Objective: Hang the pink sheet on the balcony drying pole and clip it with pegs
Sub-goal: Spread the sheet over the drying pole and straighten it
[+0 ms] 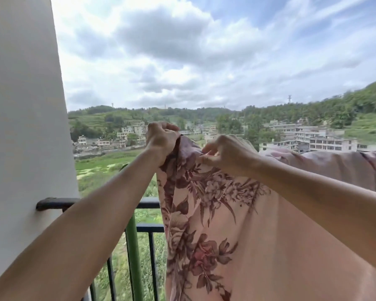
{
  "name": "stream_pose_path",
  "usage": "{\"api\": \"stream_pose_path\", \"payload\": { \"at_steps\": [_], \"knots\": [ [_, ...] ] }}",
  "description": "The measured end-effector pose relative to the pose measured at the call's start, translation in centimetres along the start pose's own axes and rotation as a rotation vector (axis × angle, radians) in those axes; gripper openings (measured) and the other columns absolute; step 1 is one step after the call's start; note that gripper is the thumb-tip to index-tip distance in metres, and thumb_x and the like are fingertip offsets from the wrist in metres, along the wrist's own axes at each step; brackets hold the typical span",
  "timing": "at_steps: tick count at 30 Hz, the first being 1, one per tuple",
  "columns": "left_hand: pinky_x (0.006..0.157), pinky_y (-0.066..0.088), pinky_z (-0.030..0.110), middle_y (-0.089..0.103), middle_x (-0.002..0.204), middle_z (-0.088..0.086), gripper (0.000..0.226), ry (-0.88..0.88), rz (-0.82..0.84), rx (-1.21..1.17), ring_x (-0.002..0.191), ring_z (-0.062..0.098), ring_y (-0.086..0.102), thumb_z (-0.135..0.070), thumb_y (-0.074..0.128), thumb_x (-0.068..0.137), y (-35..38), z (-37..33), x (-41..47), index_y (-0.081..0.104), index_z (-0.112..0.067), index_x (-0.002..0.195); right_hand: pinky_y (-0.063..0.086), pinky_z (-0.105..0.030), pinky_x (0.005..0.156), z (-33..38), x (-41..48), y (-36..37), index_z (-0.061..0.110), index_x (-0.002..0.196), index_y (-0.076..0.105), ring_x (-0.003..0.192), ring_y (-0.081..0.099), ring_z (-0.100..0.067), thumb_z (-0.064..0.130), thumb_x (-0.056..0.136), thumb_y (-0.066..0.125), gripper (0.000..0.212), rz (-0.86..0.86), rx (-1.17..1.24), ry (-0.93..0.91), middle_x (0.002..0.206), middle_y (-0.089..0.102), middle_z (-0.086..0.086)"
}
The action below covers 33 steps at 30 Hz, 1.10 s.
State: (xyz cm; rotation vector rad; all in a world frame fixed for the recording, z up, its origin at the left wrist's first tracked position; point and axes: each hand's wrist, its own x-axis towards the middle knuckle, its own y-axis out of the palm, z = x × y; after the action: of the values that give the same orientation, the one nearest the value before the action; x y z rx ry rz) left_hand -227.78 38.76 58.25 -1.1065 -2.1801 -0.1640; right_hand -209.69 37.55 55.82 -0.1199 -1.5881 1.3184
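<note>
Pink sheet [237,235] stretches rightward from both hands; left hand [161,140] grips its left corner, right hand [226,153] pinches just beside.

Open air ahead of me and above, white wall [26,105] close on my left, pink sheet [237,224] across the right, black railing [149,228] and green pole [132,246] below.

text: none readable | pink sheet [226,213]: flower print only, no lettering | far buildings [326,140]: too small and blurred to read any sign | numbers/brands: none
</note>
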Motion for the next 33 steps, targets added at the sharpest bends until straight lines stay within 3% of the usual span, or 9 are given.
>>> {"api": "stream_pose_path", "payload": {
  "at_steps": [3, 7, 10, 15, 18, 20, 24, 28, 33],
  "knots": [
    [0.051, 0.04, 0.013, 0.063, 0.079, -0.003, 0.013, 0.128, -0.086, -0.033, 0.065, 0.007, 0.057, -0.012, 0.06, 0.089, -1.5, 1.1, -2.9, 0.066, -0.013, 0.101, 0.039, -0.026, 0.039, -0.6, -0.6, 0.5, 0.019, 0.069, 0.069, 0.038, 0.043, -0.01, 0.037, 0.09, 0.063, 0.029, -0.091, 0.167, 0.062, 0.057, 0.063, -0.001],
    [0.061, 0.039, 0.005, 0.059, 0.09, -0.006, 0.019, 0.181, -0.24, -0.187, 0.076, -0.001, 0.053, -0.004, 0.047, 0.092, -3.1, 5.0, -10.2, 0.058, -0.015, 0.103, 0.037, -0.022, 0.033, -0.9, -1.1, 0.5, 0.004, 0.076, 0.067, 0.032, 0.041, -0.004, 0.006, 0.093, 0.056, 0.02, -0.261, 0.428, 0.144, 0.056, 0.058, -0.011],
    [0.068, 0.04, 0.015, 0.062, 0.1, 0.002, 0.016, -0.145, 0.034, -0.324, 0.092, 0.011, 0.057, -0.021, 0.042, 0.1, -1.9, 7.0, -12.4, 0.056, -0.015, 0.107, 0.028, -0.014, 0.028, -0.8, -0.6, 0.5, 0.002, 0.083, 0.066, 0.027, 0.035, -0.002, 0.007, 0.095, 0.055, 0.017, -0.343, 0.558, 0.195, 0.053, 0.049, -0.006],
    [0.057, 0.048, 0.028, 0.06, 0.06, 0.006, 0.05, -0.207, 0.445, -0.614, 0.053, 0.016, 0.055, -0.04, 0.034, 0.1, -1.9, 5.4, -14.1, 0.057, -0.009, 0.069, 0.04, -0.023, 0.035, -0.8, -0.5, 0.5, 0.009, 0.077, 0.068, 0.037, 0.047, -0.012, 0.023, 0.092, 0.062, 0.021, -0.335, 0.505, 0.175, 0.054, 0.056, -0.005],
    [0.045, 0.045, 0.025, 0.066, 0.073, 0.011, 0.056, -0.44, 0.577, -0.751, 0.058, 0.019, 0.06, -0.046, 0.03, 0.1, -1.9, 4.8, -14.3, 0.063, -0.005, 0.083, 0.047, -0.026, 0.038, -1.1, -0.6, 0.2, 0.012, 0.081, 0.07, 0.044, 0.054, -0.013, 0.023, 0.09, 0.065, 0.015, -0.314, 0.481, 0.169, 0.06, 0.063, -0.005],
    [0.041, 0.039, 0.022, 0.067, 0.074, 0.009, 0.037, -0.513, 0.61, -0.702, 0.052, 0.018, 0.059, -0.035, 0.041, 0.1, -1.1, 4.4, -14.4, 0.062, -0.006, 0.097, 0.048, -0.023, 0.041, -1.0, -0.7, 0.1, 0.01, 0.083, 0.071, 0.048, 0.056, -0.012, 0.024, 0.09, 0.065, 0.017, -0.282, 0.489, 0.159, 0.062, 0.064, -0.004],
    [0.043, 0.04, 0.021, 0.062, 0.07, 0.003, 0.014, -0.308, 0.485, -0.457, 0.047, 0.011, 0.051, -0.021, 0.063, 0.089, 0.7, 4.1, -14.6, 0.064, -0.012, 0.099, 0.054, -0.025, 0.053, -1.3, -0.8, -0.3, 0.01, 0.079, 0.072, 0.057, 0.061, -0.015, 0.023, 0.089, 0.066, 0.017, -0.267, 0.524, 0.154, 0.067, 0.067, -0.004],
    [0.082, 0.056, 0.035, 0.073, 0.091, -0.001, 0.025, -0.094, 0.378, -0.384, 0.087, 0.015, 0.069, -0.026, 0.075, 0.078, 1.6, 4.2, -15.0, 0.066, -0.018, 0.1, 0.057, -0.031, 0.059, -2.1, -1.2, -0.8, 0.013, 0.076, 0.073, 0.053, 0.061, -0.006, 0.022, 0.087, 0.067, 0.015, -0.257, 0.511, 0.152, 0.066, 0.068, 0.001],
    [0.062, 0.053, 0.02, 0.071, 0.067, -0.008, 0.007, -0.018, 0.265, -0.424, 0.064, 0.006, 0.066, -0.004, 0.072, 0.079, 0.6, 3.7, -15.6, 0.073, -0.008, 0.074, 0.059, -0.039, 0.067, -2.2, -2.2, -1.1, 0.017, 0.081, 0.074, 0.067, 0.067, -0.02, 0.031, 0.086, 0.069, 0.016, -0.233, 0.393, 0.08, 0.074, 0.071, -0.003]
  ]
}}
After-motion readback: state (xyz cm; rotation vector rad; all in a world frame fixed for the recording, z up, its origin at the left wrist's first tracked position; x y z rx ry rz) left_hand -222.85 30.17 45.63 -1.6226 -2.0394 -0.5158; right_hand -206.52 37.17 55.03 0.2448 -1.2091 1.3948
